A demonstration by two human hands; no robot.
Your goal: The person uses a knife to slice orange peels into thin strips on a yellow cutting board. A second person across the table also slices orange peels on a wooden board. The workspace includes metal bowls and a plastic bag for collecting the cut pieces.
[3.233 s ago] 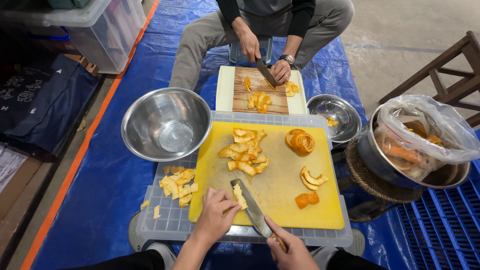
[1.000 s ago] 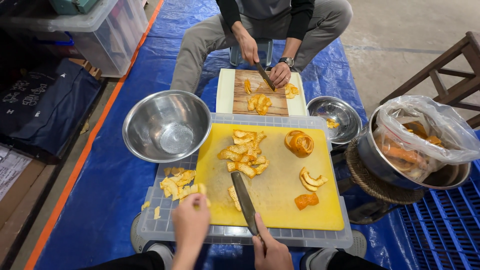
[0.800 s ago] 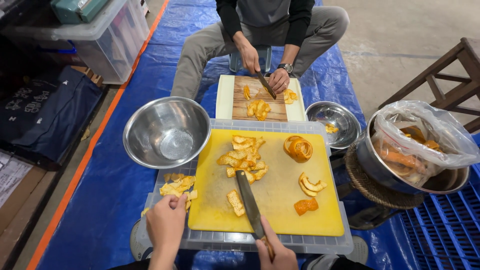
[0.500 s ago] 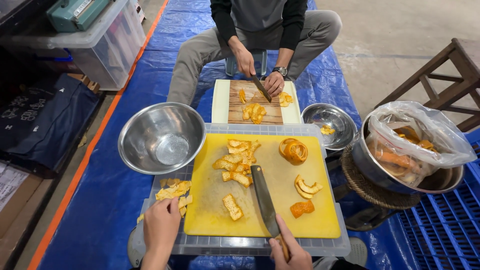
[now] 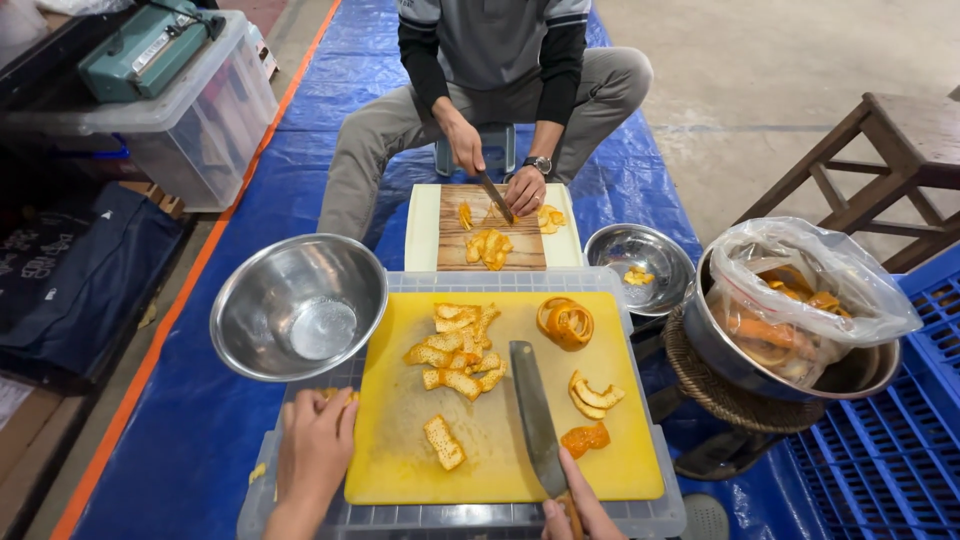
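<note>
Left hand [image 5: 315,448]: lower left of the frame, palm down with fingers loosely together, resting over peel scraps on the clear plastic lid [image 5: 455,520] just left of the yellow cutting board [image 5: 500,470]; whether the fingers pinch any scrap, I cannot tell.
Right hand [image 5: 580,510]: bottom centre, fingers wrapped around the handle of the knife [image 5: 532,415], partly cut off by the frame edge.
Knife: broad blade lying flat on the yellow board, pointing toward the top of the frame.
Peel: a heap of cut orange peel [image 5: 455,345] left of the blade, 1 loose strip [image 5: 442,442] nearer the bottom, a coiled peel [image 5: 565,322] and smaller curls to the right.
Left of board: an empty steel bowl [image 5: 298,305].
Right edge: a large steel bowl holding a plastic bag [image 5: 810,295] of peel.
Top centre: another person [image 5: 490,60] seated, cutting peel on a wooden board [image 5: 490,215].
</note>
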